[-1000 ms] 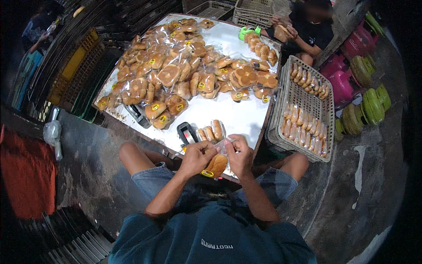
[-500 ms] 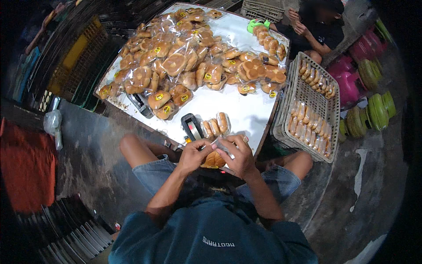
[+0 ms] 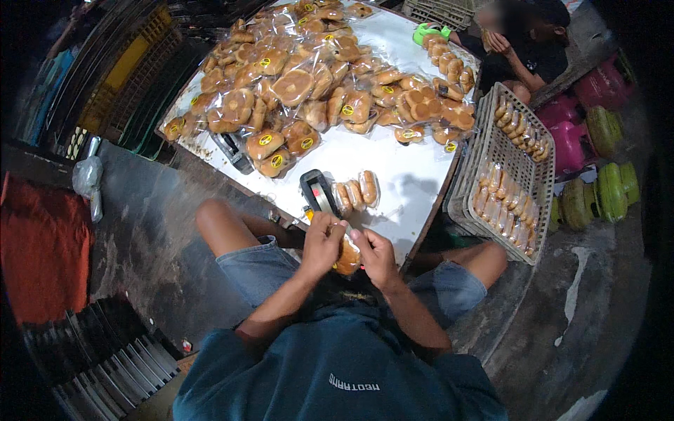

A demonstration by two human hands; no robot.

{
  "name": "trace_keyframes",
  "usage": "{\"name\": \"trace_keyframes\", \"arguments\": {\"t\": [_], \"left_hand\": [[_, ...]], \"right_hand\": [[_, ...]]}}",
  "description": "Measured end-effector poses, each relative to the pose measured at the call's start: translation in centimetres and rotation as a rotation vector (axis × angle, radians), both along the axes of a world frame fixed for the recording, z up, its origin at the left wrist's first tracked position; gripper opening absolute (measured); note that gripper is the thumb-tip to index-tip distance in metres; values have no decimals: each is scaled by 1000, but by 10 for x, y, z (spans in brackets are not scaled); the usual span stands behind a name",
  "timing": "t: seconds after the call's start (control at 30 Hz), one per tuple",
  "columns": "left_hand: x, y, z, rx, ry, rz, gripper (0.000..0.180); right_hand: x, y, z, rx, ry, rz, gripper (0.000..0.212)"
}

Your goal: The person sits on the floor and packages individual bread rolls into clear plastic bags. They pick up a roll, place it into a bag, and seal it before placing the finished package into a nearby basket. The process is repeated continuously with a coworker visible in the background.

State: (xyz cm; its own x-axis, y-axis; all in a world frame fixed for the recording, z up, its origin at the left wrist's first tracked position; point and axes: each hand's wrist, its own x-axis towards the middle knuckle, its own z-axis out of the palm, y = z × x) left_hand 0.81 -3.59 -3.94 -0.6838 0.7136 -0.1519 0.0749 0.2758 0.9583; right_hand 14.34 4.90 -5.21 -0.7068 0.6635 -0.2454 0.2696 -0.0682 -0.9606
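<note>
Both hands are closed on the clear wrapping of a brown bread bun (image 3: 347,260), which hangs between them at the table's near edge. My left hand (image 3: 324,242) pinches the plastic at its upper left, and my right hand (image 3: 377,255) grips it on the right. Just beyond my left hand stands a dark tape dispenser (image 3: 317,191) with a pale roll. Beside it lies a clear pack of small oblong buns (image 3: 357,194).
Bagged buns (image 3: 292,87) with yellow stickers heap across the white table (image 3: 411,184). A second dispenser (image 3: 232,153) sits at their near side. Right of the table are stacked crates (image 3: 483,226) holding wrapped long buns. Another person (image 3: 523,52) sits at the far right, hands raised.
My hands have shifted on the wrapping, and the bun now hangs more upright between them. The whole view has moved slightly. The other person's hands stay raised.
</note>
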Motion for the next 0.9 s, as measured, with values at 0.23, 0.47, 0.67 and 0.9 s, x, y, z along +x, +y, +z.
{"name": "trace_keyframes", "arguments": {"t": [0.23, 0.47, 0.67, 0.9], "left_hand": [[19, -18, -14, 251, -42, 274, 45], [-8, -41, -21, 342, -1188, 288, 41], [-44, -46, -6, 248, -999, 246, 44], [-55, -36, 18, 129, -917, 26, 45]], "right_hand": [[-5, -44, -3, -672, 385, -90, 43], [-54, 3, -65, 8, -142, -116, 36], [-63, 13, -108, 232, -105, 17, 27], [-18, 53, -97, 559, -453, 372, 32]]}}
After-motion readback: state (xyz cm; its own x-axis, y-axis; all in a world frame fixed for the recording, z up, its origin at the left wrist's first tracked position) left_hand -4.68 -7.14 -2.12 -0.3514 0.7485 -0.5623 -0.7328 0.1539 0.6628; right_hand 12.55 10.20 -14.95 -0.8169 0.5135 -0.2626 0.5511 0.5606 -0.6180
